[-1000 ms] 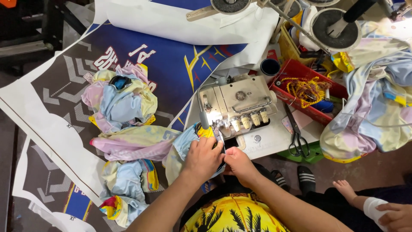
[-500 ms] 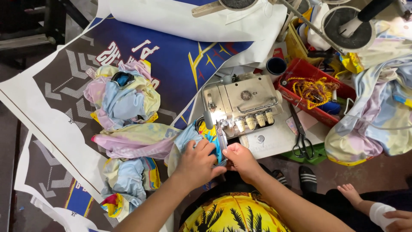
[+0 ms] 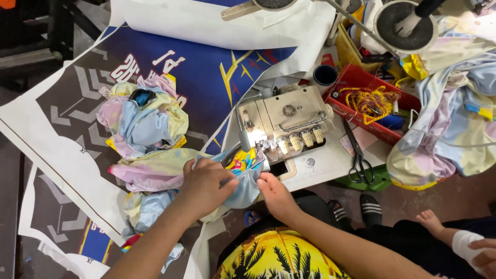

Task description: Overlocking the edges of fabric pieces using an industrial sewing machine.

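Observation:
A cream sewing machine [image 3: 287,121] stands on a white table, its lamp lit over the needle. A pastel tie-dye fabric piece [image 3: 155,168] runs from the left up to the needle. My left hand [image 3: 204,186] grips a bunched fold of this fabric just left of the machine. My right hand [image 3: 274,194] pinches the fabric's blue edge at the front of the machine, below the needle area. The two hands sit close together, with the cloth stretched between them.
A heap of the same pastel fabric [image 3: 142,116] lies on a blue and grey printed banner [image 3: 206,77]. Black scissors [image 3: 356,160] lie right of the machine. A red tray [image 3: 361,82] holds yellow cord. More fabric [image 3: 449,124] piles at right. Another person's foot [image 3: 431,222] and bandaged wrist show at bottom right.
Both hands have stayed at the front of the machine, shifting the fabric slightly. The view has drifted a little.

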